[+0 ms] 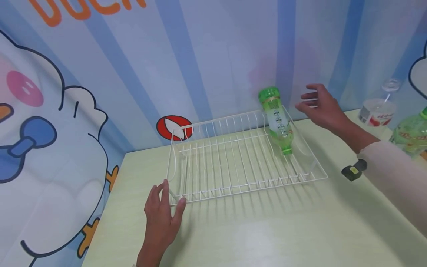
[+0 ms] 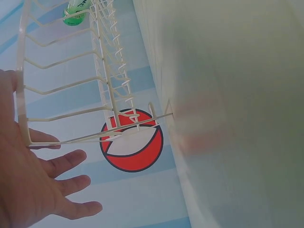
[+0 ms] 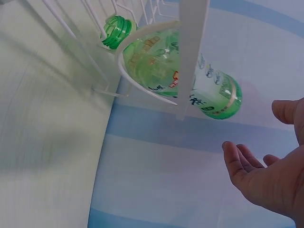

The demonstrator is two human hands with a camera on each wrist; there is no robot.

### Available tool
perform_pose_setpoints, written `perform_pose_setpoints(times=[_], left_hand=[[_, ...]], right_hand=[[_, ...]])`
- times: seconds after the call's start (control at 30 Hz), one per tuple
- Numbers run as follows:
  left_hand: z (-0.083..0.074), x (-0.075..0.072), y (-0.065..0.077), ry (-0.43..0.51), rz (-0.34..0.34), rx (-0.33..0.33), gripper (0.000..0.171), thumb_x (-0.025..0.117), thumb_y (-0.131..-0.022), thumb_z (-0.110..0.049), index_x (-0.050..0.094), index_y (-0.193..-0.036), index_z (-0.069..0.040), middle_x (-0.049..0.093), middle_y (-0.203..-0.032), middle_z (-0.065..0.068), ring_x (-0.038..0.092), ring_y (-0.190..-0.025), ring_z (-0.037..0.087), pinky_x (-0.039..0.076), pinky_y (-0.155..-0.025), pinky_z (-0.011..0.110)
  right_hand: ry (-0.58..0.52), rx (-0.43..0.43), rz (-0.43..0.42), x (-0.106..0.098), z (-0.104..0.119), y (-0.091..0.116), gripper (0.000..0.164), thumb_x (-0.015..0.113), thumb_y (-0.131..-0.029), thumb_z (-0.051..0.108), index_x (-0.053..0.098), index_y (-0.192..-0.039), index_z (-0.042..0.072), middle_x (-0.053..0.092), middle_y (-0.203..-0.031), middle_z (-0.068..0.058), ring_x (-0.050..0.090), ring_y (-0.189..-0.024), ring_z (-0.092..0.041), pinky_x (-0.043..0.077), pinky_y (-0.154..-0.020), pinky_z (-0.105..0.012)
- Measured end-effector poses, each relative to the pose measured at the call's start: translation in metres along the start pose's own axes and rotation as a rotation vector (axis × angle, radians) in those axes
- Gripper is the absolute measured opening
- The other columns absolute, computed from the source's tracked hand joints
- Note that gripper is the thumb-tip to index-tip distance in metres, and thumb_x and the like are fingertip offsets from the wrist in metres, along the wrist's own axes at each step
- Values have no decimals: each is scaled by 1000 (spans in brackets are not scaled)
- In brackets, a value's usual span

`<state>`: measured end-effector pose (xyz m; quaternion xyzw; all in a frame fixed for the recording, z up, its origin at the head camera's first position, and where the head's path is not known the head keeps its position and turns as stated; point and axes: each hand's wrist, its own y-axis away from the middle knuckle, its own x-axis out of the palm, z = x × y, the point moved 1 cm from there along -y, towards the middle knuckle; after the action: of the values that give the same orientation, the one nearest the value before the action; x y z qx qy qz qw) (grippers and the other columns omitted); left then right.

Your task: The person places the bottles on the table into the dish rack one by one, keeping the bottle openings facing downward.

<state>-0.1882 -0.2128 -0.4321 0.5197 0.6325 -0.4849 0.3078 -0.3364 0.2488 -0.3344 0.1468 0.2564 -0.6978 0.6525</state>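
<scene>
One green bottle (image 1: 277, 120), inverted and tilted, in the right rear of a white wire rack (image 1: 248, 191), near but apart from the empty right hand (image 1: 323, 109), its fingers loosely parted. Left hand (image 1: 161, 218), fingers spread, at the rack's left front corner; clear bottle (image 1: 378, 113) and second green bottle (image 1: 411, 133), far right

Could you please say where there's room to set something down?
The table is bare in front of the white rack, right of the left hand, and between rack and left wall. The rack's left half is free. Crowded: its right end, by the tilted green bottle; farther right, a clear bottle and another green bottle.
</scene>
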Motion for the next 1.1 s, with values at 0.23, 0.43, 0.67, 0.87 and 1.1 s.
perform_pose_setpoints(times=[0.23, 0.43, 0.67, 0.87, 1.1], left_hand=[[-1, 3, -5, 5, -6, 25, 78, 42, -93, -56, 20, -149, -6, 30, -142, 16, 15, -136, 36, 14, -106, 58], [-2, -1, 0, 13, 46, -20, 78, 46, -93, -52, 21, -148, -4, 28, -142, 19, 16, -134, 37, 14, -105, 58], [-2, -3, 5, 39, 104, -65, 78, 45, -93, -53, 18, -149, -5, 25, -144, 20, 16, -134, 37, 14, -106, 60], [-1, -3, 7, 47, 140, -95, 81, 39, -92, -59, 16, -150, -6, 21, -146, 20, 14, -134, 37, 13, -106, 61], [-4, -4, 5, 42, 148, -98, 81, 39, -93, -58, 14, -150, -8, 20, -146, 21, 15, -133, 37, 17, -105, 62]], right_hand=[[58, -56, -90, -18, -6, 29, 73, 55, -93, 38, 16, -149, 12, 40, -140, -20, 44, -124, -38, 39, -94, -57], [73, -126, -113, -20, -26, 51, 70, 57, -93, 32, 19, -147, 9, 43, -136, -23, 47, -119, -42, 38, -91, -58], [91, -98, -130, -22, -49, 66, 70, 58, -93, 31, 20, -147, 7, 44, -135, -23, 49, -116, -42, 44, -89, -29], [91, -121, -133, -25, -55, 80, 69, 59, -92, 27, 21, -147, 8, 44, -135, -22, 50, -114, -38, 34, -74, -2], [118, -137, -183, -30, -60, 100, 64, 62, -91, 25, 29, -144, 7, 47, -132, -20, 44, -95, 16, 36, -73, 0]])
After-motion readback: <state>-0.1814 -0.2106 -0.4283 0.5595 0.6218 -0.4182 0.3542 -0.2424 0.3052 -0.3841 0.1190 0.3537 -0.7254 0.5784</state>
